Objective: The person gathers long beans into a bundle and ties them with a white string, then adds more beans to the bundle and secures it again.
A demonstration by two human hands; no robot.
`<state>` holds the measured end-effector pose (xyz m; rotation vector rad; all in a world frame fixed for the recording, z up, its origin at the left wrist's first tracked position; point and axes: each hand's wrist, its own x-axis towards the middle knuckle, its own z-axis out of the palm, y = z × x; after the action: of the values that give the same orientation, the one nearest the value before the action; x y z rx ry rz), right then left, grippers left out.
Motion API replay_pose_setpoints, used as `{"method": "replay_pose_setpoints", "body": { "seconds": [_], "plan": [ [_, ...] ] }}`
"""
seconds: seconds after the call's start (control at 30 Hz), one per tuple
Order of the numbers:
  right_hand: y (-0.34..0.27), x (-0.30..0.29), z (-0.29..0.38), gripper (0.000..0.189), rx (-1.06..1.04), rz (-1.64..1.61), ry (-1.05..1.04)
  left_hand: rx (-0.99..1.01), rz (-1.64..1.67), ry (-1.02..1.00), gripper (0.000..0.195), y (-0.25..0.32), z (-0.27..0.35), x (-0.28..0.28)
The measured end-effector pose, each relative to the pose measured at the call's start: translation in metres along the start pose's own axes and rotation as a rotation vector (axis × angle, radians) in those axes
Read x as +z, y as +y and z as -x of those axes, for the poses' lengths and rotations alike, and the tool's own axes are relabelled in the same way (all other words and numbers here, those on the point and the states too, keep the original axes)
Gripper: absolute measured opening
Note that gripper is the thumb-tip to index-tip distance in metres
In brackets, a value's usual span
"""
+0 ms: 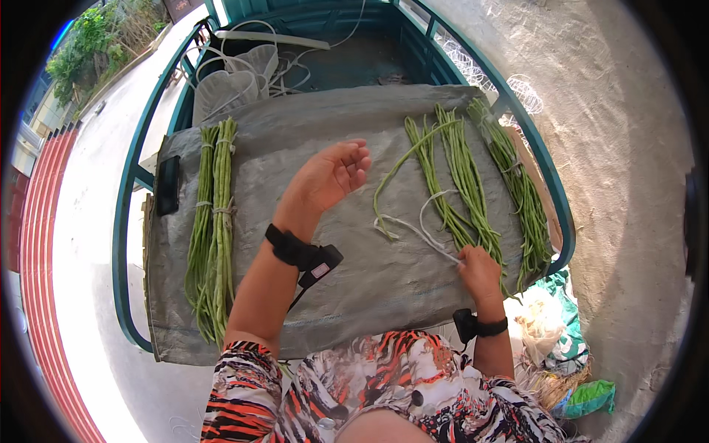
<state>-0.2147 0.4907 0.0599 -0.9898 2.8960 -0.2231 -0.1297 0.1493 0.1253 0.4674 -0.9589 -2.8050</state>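
My right hand (481,274) is closed on a white tie cord (431,241), beside the lower ends of loose yardlong beans (465,160). The cord loops away over the grey sheet, and one stray bean (382,180) curves out to its far end. My left hand (335,171) hovers above the middle of the sheet, palm turned right, fingers loosely curled and holding nothing. On the left lie two tied bundles of yardlong beans (223,205), side by side. Another tied bundle (515,183) rests along the right edge.
The grey woven sheet (332,299) covers a platform on a green metal cart bed (354,63) with side rails (545,155). A dark phone (168,185) lies at the left edge. White baskets (224,88) stand behind. Plastic bags (540,321) sit at the lower right.
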Motion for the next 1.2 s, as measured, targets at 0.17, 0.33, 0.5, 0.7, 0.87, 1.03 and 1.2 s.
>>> {"method": "replay_pose_setpoints", "body": {
  "seconds": [0.17, 0.33, 0.5, 0.7, 0.87, 1.03, 1.2],
  "plan": [
    [-0.058, -0.009, -0.016, 0.030, -0.114, -0.288, 0.082, 0.066, 0.127, 0.114, 0.020, -0.027, -0.033, -0.048],
    [-0.122, 0.028, -0.051, 0.036, -0.264, -0.353, 0.076, 0.061, 0.185, 0.178, 0.021, -0.065, -0.034, -0.088],
    [-0.133, 0.047, -0.076, 0.034, -0.246, -0.268, 0.065, 0.089, 0.174, -0.069, 0.031, -0.080, -0.030, -0.090],
    [-0.136, 0.009, -0.067, 0.029, 0.054, -0.795, -0.184, -0.103, -0.056, -0.198, 0.034, -0.073, -0.031, -0.097],
    [-0.124, 0.012, -0.039, 0.027, -0.260, -0.921, -0.486, -0.354, -0.028, -0.299, 0.041, -0.071, -0.029, -0.093],
    [-0.101, -0.011, -0.020, 0.027, -0.469, -0.648, -0.530, -0.286, 0.182, -0.398, 0.041, -0.076, -0.037, -0.118],
    [-0.062, -0.021, 0.000, 0.028, -0.356, -0.477, -0.724, -0.052, 0.167, -0.137, 0.037, -0.073, -0.038, -0.111]
  ]
}}
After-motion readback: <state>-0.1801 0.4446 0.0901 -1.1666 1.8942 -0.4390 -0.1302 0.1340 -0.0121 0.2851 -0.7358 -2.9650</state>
